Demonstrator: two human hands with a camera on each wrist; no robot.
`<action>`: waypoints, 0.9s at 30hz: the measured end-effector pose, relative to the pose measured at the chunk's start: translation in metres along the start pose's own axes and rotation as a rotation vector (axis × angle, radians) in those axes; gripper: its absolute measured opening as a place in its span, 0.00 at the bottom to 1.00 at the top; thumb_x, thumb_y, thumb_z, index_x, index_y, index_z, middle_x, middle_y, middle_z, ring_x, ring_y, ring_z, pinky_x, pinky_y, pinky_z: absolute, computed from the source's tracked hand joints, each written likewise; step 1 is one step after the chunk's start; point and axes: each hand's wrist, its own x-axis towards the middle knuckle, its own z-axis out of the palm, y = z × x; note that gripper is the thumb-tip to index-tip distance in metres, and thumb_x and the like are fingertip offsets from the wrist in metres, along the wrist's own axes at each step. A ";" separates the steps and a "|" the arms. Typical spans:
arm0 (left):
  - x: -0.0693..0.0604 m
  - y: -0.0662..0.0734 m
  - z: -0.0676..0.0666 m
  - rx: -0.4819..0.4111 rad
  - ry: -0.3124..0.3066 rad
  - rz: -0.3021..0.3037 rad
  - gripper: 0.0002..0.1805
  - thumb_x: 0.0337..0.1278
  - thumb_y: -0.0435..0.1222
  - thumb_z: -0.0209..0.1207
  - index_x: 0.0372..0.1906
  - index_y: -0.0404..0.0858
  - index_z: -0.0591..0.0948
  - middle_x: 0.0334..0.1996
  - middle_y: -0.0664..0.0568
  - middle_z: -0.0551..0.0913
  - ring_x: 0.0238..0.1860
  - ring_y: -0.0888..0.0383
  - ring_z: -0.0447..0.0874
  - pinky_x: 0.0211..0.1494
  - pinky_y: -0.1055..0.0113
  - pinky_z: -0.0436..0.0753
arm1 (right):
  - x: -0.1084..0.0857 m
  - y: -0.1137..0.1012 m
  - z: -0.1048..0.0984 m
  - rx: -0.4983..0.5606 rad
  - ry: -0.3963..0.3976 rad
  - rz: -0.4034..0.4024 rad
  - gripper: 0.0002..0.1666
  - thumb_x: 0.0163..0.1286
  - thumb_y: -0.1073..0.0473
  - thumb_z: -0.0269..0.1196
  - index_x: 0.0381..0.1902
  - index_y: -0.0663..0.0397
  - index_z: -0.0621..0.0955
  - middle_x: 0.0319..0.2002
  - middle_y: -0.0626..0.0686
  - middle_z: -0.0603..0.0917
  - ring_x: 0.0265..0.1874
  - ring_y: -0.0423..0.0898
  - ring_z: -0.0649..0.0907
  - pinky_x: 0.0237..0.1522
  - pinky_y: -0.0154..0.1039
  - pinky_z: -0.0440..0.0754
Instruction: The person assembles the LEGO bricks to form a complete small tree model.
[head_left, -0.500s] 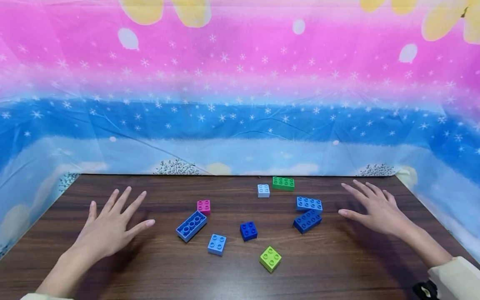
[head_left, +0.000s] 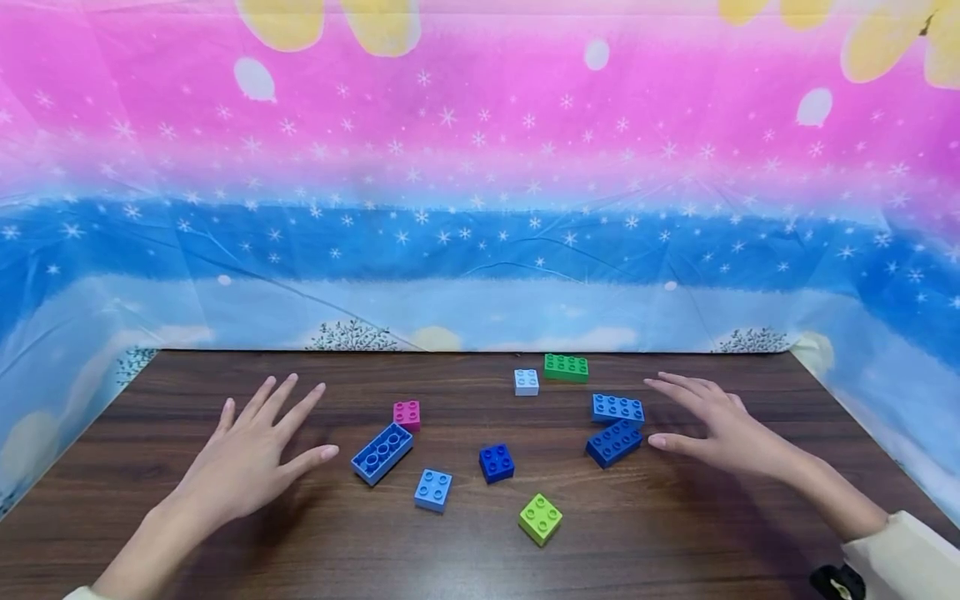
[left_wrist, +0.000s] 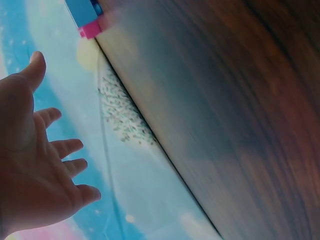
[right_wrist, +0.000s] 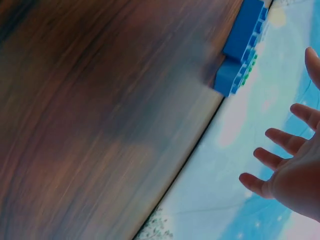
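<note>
We see the left hand (head_left: 240, 462) raised over the left side of the wooden table (head_left: 705, 533), fingers spread and straight, thumb out to the right, with nothing in its grasp. Its thumb tip is near an upturned blue brick (head_left: 382, 453), hollow side up, and a pink brick (head_left: 407, 414) sits just beyond that one's far end. On the right we find the right hand (head_left: 723, 429), also raised and empty, its fingers extended and the thumb well apart from them. Just left of its fingertips lie a medium-blue long brick (head_left: 618, 408) and, on its near side, a dark-blue long brick (head_left: 614, 444); we cannot tell whether these two touch. Between the hands we count a light-blue square brick (head_left: 433, 489), a dark-blue square brick (head_left: 497, 462) and, nearest, a lime brick (head_left: 541, 519). Near the far edge stand a pale brick (head_left: 527, 382) and a green brick (head_left: 566, 367).
</note>
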 end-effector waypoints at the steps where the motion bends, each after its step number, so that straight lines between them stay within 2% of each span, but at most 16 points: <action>1: 0.000 0.003 0.000 -0.004 -0.001 0.007 0.44 0.55 0.64 0.46 0.70 0.43 0.55 0.68 0.34 0.50 0.67 0.36 0.41 0.59 0.33 0.40 | 0.001 -0.002 0.001 0.017 -0.006 -0.011 0.40 0.58 0.43 0.64 0.66 0.43 0.63 0.64 0.58 0.64 0.61 0.64 0.60 0.47 0.69 0.55; 10: 0.003 0.024 0.002 -0.013 0.000 0.062 0.43 0.53 0.64 0.48 0.69 0.43 0.59 0.65 0.35 0.57 0.65 0.36 0.51 0.61 0.38 0.49 | 0.006 -0.021 0.012 0.105 -0.066 -0.102 0.40 0.59 0.42 0.63 0.66 0.48 0.65 0.64 0.56 0.64 0.61 0.59 0.62 0.53 0.65 0.59; 18: 0.006 0.037 0.008 -0.043 0.014 0.122 0.42 0.52 0.62 0.51 0.67 0.42 0.61 0.63 0.36 0.61 0.64 0.36 0.55 0.61 0.40 0.56 | 0.007 -0.039 0.019 0.178 -0.156 -0.070 0.38 0.59 0.38 0.60 0.66 0.41 0.65 0.64 0.55 0.64 0.61 0.55 0.62 0.51 0.60 0.66; 22: 0.007 0.045 0.011 -0.068 0.009 0.128 0.41 0.52 0.61 0.54 0.67 0.43 0.63 0.63 0.37 0.62 0.63 0.35 0.56 0.57 0.39 0.60 | 0.009 -0.045 0.023 0.202 -0.189 -0.103 0.37 0.60 0.39 0.60 0.65 0.39 0.65 0.64 0.54 0.64 0.62 0.54 0.62 0.52 0.60 0.66; 27: 0.010 0.059 0.015 -0.110 -0.028 0.136 0.39 0.53 0.57 0.57 0.67 0.43 0.62 0.63 0.39 0.63 0.63 0.38 0.58 0.55 0.40 0.65 | 0.011 -0.054 0.027 0.212 -0.215 -0.188 0.36 0.61 0.41 0.59 0.65 0.43 0.65 0.61 0.50 0.67 0.61 0.52 0.64 0.53 0.57 0.68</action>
